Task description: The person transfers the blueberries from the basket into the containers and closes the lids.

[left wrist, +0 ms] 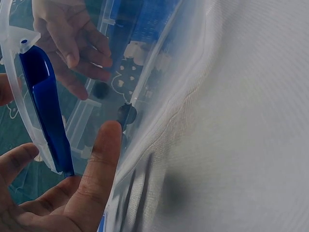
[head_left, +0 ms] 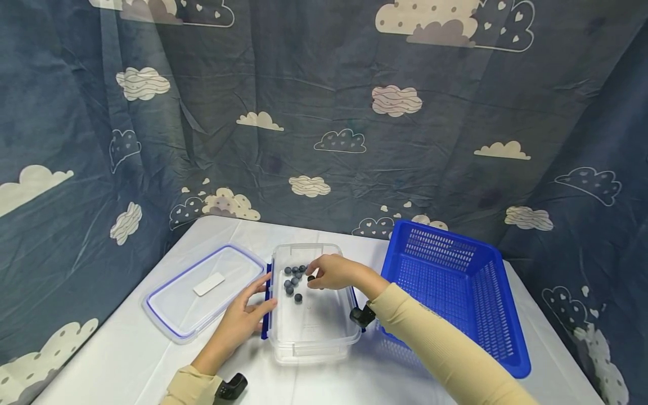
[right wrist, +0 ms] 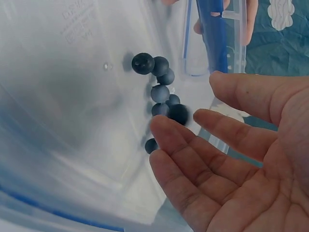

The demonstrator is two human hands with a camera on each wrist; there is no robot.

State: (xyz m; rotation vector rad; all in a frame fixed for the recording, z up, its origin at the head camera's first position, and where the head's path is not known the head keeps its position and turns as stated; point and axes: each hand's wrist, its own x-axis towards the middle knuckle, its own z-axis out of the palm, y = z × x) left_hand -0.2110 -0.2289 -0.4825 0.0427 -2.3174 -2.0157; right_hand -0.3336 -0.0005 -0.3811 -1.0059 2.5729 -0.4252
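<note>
A clear plastic food box (head_left: 316,329) with blue side latches stands uncovered on the table. Several blueberries (head_left: 298,298) lie on its floor, mostly toward the far left. My right hand (head_left: 331,272) is over the box, fingers spread and slightly bent. A dark, blurred blueberry (right wrist: 178,115) shows by its fingertips, apparently in the air and not pinched. At the box's left side, my left hand (head_left: 243,318) rests with extended fingers by the blue latch (left wrist: 46,101). Its thumb (left wrist: 99,169) lies along the outer wall.
Left of the box lies a clear lid (head_left: 174,323) with a blue seal and a white label. A large blue perforated basket (head_left: 455,281) stands to the right, close to the right forearm. A dark cloud-patterned cloth (head_left: 304,73) hangs behind the white-covered table.
</note>
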